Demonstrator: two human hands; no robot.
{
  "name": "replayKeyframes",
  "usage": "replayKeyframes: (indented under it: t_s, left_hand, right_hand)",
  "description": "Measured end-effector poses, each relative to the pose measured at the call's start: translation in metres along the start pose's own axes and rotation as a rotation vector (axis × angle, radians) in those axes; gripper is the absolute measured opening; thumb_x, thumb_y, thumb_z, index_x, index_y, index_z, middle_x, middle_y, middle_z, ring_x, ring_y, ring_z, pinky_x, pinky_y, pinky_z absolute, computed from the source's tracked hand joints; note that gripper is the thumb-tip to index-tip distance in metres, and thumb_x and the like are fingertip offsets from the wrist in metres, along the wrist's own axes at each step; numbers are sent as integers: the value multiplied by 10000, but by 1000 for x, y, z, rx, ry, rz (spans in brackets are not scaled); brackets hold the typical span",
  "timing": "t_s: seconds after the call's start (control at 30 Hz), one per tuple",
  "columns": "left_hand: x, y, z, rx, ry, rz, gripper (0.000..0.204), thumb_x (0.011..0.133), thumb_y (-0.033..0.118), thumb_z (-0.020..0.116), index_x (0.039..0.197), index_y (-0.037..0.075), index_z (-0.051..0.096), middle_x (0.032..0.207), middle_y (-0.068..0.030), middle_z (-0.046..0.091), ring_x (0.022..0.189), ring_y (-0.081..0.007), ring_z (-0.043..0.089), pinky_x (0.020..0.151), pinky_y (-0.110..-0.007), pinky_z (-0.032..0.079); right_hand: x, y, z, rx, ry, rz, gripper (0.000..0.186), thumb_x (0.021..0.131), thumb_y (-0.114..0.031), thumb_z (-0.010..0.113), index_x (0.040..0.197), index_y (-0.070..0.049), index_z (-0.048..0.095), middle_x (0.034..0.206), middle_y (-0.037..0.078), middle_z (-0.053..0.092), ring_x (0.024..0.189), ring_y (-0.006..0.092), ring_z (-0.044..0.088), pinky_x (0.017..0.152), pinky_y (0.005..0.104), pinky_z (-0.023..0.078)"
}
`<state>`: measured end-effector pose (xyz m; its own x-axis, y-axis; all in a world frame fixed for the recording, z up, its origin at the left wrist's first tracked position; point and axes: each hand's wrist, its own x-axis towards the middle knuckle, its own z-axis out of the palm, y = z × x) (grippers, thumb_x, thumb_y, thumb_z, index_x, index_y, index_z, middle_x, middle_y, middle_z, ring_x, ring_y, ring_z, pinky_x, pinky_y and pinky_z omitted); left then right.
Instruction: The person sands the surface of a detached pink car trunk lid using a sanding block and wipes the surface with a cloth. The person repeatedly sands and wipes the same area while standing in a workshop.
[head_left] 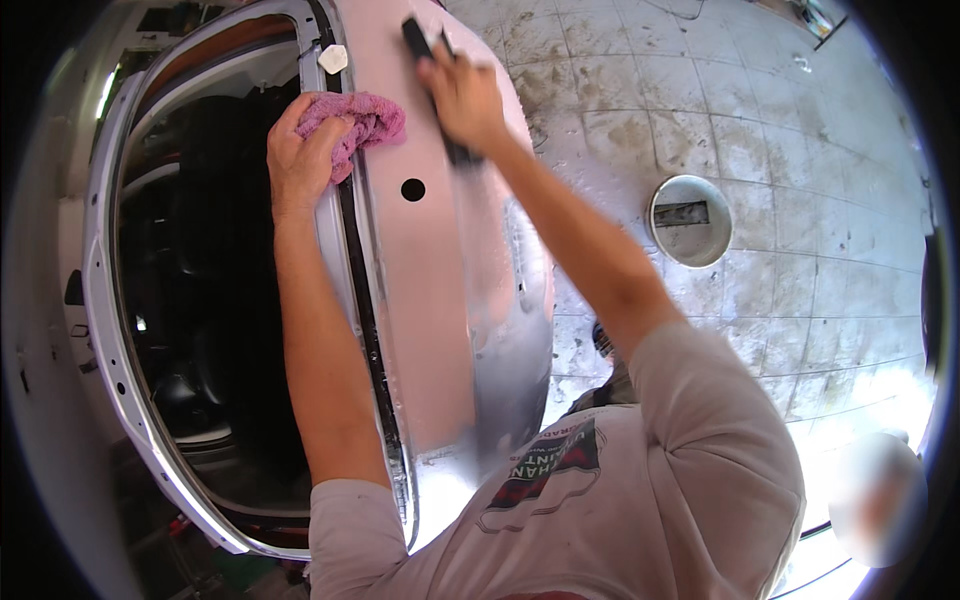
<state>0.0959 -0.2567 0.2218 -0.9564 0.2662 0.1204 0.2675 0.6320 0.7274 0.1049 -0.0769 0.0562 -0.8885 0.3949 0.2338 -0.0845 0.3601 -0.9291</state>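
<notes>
A car body panel (415, 300) coated in pale pink filler or primer curves down in front of me, with a round black hole in it. My left hand (305, 150) is closed around a crumpled pink cloth (375, 118), resting at the panel's edge beside the dark opening. Across the panel, my right hand (465, 100) grips a long black sanding block (416, 42) laid against the pink surface. Its middle is hidden under my fingers and palm. Just beyond the cloth, a small whitish angular piece (333, 59) sits on the panel's edge.
Left of the panel, a metal-framed opening (100, 270) surrounds a dark interior. On the wet, stained tile floor (780, 230) to the right stands a round white bucket (729, 222), a dark block inside it. A blurred shape (880, 500) is at the lower right.
</notes>
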Motion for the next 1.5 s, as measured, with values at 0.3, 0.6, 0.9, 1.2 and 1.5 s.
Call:
replayKeyframes:
  t_s: [0.3, 0.6, 0.9, 1.2, 1.5]
  left_hand:
    - [0, 16, 7, -23, 1, -47, 298, 836, 153, 779, 1110, 37, 764, 906, -24, 744, 790, -112, 673, 706, -283, 559]
    - [-6, 15, 4, 4, -2, -33, 289, 849, 154, 780, 1107, 26, 757, 915, -23, 733, 771, -111, 661, 639, -298, 569]
    - [20, 4, 7, 84, -45, 162, 320, 839, 194, 802, 1094, 6, 765, 914, -44, 732, 796, -142, 666, 604, -324, 586]
    - [5, -7, -3, 45, 48, 24, 478, 812, 229, 837, 1203, -32, 748, 963, -70, 729, 789, -147, 681, 604, -331, 618]
    - [14, 5, 8, 10, -15, 17, 443, 837, 228, 838, 1225, 34, 750, 1002, -58, 735, 802, -140, 683, 615, -318, 619]
  right_hand:
    - [-41, 4, -14, 64, 110, -203, 403, 1077, -369, 546, 1288, -59, 695, 1168, 285, 664, 976, 531, 587, 903, 594, 487]
    - [-144, -21, -22, 43, 189, -149, 509, 1069, -326, 576, 1424, 37, 602, 1365, 380, 578, 1036, 536, 589, 964, 572, 466]
    - [-48, 58, -13, -200, 126, -102, 414, 1100, -383, 466, 1224, -48, 673, 1039, 309, 698, 956, 538, 632, 836, 588, 478]
    - [-314, -37, -42, 6, 147, -14, 527, 1101, -333, 538, 1499, 7, 598, 1487, 419, 497, 1216, 562, 538, 1104, 574, 412]
    - [-131, 45, -13, -124, 173, 125, 389, 1078, -351, 547, 1258, -61, 732, 1245, 337, 668, 1074, 547, 603, 917, 586, 493]
